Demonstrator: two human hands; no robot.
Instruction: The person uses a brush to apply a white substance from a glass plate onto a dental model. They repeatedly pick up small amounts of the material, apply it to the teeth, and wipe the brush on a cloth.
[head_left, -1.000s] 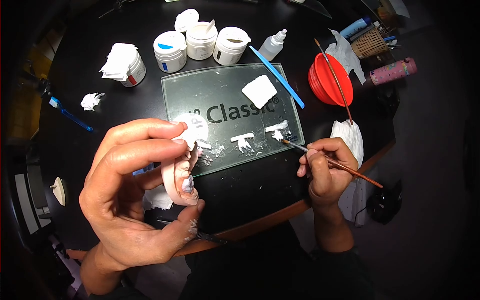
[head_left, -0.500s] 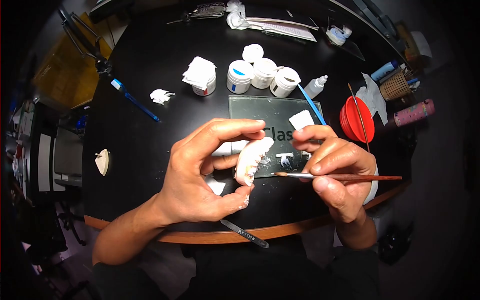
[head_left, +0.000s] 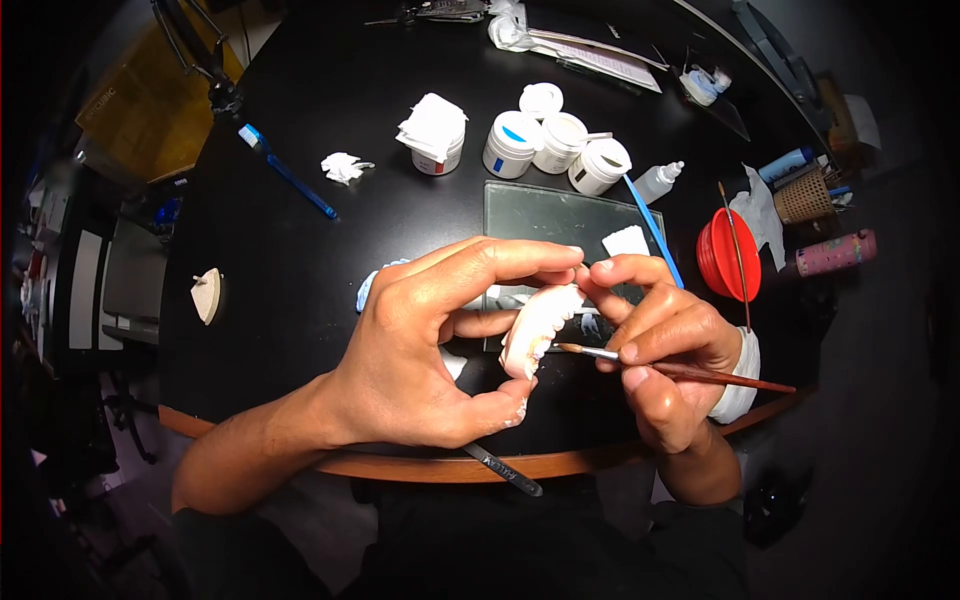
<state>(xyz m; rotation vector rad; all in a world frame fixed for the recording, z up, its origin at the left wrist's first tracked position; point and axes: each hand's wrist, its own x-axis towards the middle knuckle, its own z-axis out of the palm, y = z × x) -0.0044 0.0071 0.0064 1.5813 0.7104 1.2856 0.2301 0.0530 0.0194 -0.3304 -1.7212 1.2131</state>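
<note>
Right grip [head_left: 675, 345] pinches brush [head_left: 735, 379]; 2nd brush [head_left: 738, 256] across red bowl [head_left: 714, 258].

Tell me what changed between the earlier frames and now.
The right hand moved the brush leftward from the glass slab to near the dental model. Nothing was let go. The left hand still holds the model. White jars and red bowl stayed put.

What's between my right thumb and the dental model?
The head view shows the bristle end of the brush there, pointing at the dental model; whether they touch is unclear.
</note>
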